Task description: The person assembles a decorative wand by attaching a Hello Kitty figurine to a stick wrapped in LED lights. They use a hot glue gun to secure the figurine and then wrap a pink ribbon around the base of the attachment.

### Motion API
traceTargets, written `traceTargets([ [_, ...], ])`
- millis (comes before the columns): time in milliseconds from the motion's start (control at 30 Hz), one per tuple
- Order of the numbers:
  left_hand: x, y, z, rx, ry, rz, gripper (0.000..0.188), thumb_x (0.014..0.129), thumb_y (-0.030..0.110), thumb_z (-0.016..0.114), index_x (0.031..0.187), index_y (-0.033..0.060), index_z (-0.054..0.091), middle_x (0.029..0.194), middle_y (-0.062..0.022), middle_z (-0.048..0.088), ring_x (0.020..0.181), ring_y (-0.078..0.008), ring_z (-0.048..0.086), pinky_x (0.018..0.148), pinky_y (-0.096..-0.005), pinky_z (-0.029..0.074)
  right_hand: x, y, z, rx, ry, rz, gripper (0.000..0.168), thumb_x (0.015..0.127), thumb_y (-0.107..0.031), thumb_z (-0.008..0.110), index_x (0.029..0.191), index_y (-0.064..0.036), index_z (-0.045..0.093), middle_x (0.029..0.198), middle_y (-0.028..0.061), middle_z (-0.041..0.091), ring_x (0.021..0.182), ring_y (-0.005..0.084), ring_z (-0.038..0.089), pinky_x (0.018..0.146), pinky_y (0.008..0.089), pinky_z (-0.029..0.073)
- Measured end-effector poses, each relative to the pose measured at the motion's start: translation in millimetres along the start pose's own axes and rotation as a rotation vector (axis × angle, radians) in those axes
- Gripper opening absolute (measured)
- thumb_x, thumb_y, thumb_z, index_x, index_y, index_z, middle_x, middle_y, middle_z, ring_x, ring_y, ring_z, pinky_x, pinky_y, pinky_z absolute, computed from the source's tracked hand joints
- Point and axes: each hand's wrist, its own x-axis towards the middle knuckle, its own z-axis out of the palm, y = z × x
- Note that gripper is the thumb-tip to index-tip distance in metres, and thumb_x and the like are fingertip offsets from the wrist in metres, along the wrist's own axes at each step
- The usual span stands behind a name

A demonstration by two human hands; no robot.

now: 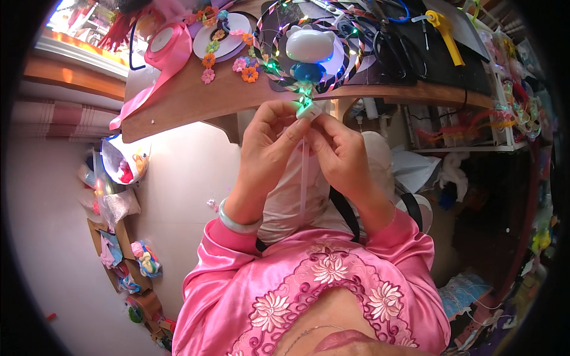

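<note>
My left hand (pixel 274 138) and my right hand (pixel 340 151) meet just below the desk edge, both pinching a small white plastic piece (pixel 307 112). A pale translucent stick (pixel 304 182) runs down from between my hands. Above the white piece is a striped ribbon stem lit green, leading up to a figure with a glossy white head (pixel 310 44) and a blue body (pixel 308 72). Around the figure curls a coil of striped ribbon with small fairy lights (pixel 271 66). Some fingertips are hidden behind the piece.
The wooden desk (pixel 178 102) holds a pink satin ribbon roll (pixel 169 46), a white spool with flower trim (pixel 222 38), black-handled scissors (pixel 392 49) and a yellow plastic tool (pixel 446 38). A white bin (pixel 120 158) stands at the left. Shelving with bagged items (pixel 512 102) is at the right.
</note>
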Motion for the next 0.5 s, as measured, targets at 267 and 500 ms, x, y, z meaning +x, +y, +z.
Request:
traceTargets([
  [267, -3, 3, 4, -0.118, -0.027, 0.001, 0.023, 0.088, 0.003, 0.053, 0.109, -0.0012, 0.045, 0.100, -0.0078, 0.057, 0.091, -0.0115, 0.055, 0.079, -0.0244, 0.046, 1, -21, -9, -0.239, 0.063, -0.136, 0.022, 0.089, -0.009, 0.054, 0.107, 0.004, 0.053, 0.079, 0.0066, 0.063, 0.070, 0.0079, 0.058, 0.063, 0.0207, 0.047],
  [500, -2, 9, -2, 0.032, -0.052, 0.131, 0.024, 0.087, 0.000, 0.053, 0.110, -0.0033, 0.047, 0.102, -0.0079, 0.058, 0.095, -0.0119, 0.056, 0.082, -0.0241, 0.045, 0, -15, -6, -0.046, 0.041, -0.046, 0.020, 0.087, -0.005, 0.055, 0.104, 0.004, 0.052, 0.080, 0.0061, 0.061, 0.071, 0.0081, 0.058, 0.063, 0.0208, 0.047],
])
